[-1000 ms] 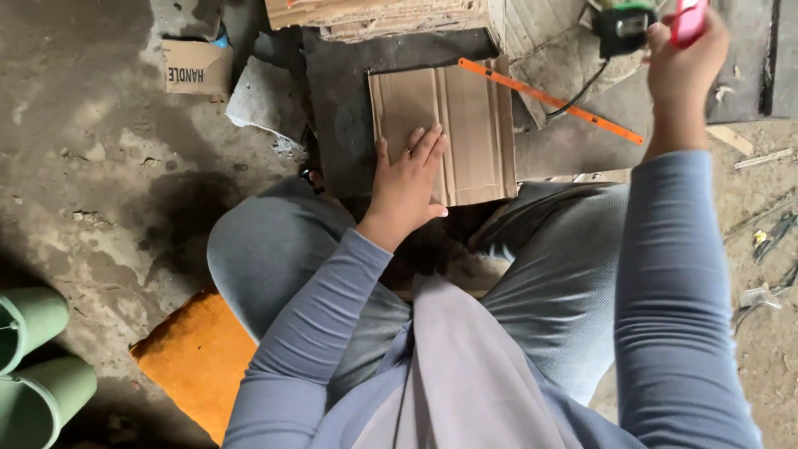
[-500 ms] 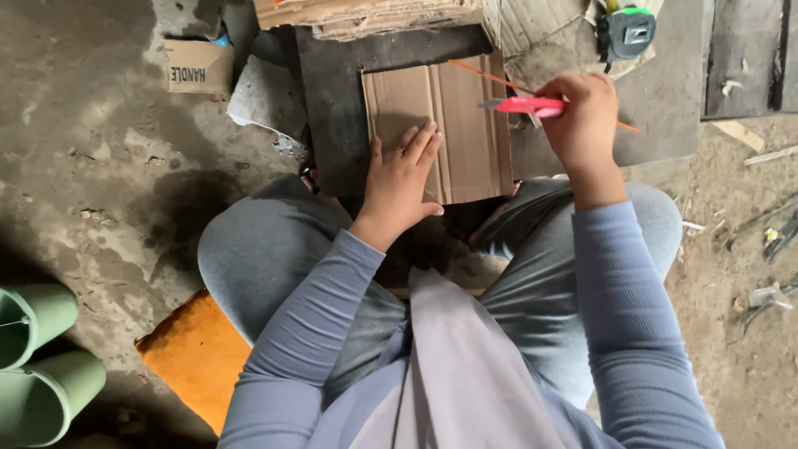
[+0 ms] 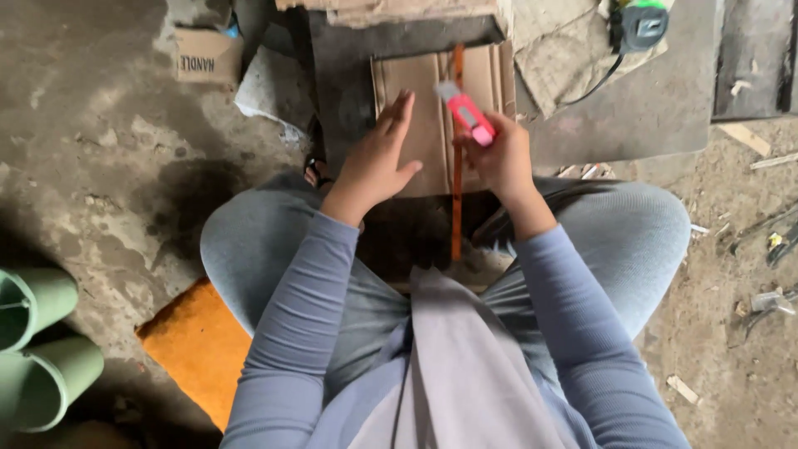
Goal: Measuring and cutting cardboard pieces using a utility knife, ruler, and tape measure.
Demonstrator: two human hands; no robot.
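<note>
Now, left hand [image 3: 376, 158] flat on cardboard piece [image 3: 432, 116] — right hand [image 3: 499, 158] gripping pink cutter [image 3: 467, 115].

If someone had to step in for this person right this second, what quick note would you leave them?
Left hand: open, flat on the grooved brown panel, pinning it to the dark board.
Right hand: gripping a pink utility knife, tip over the panel beside the orange ruler.
The ruler lies lengthwise across the panel, towards the lap.
No cut shows in the panel; it looks whole.
A tape measure sits at the board's far right.
</note>
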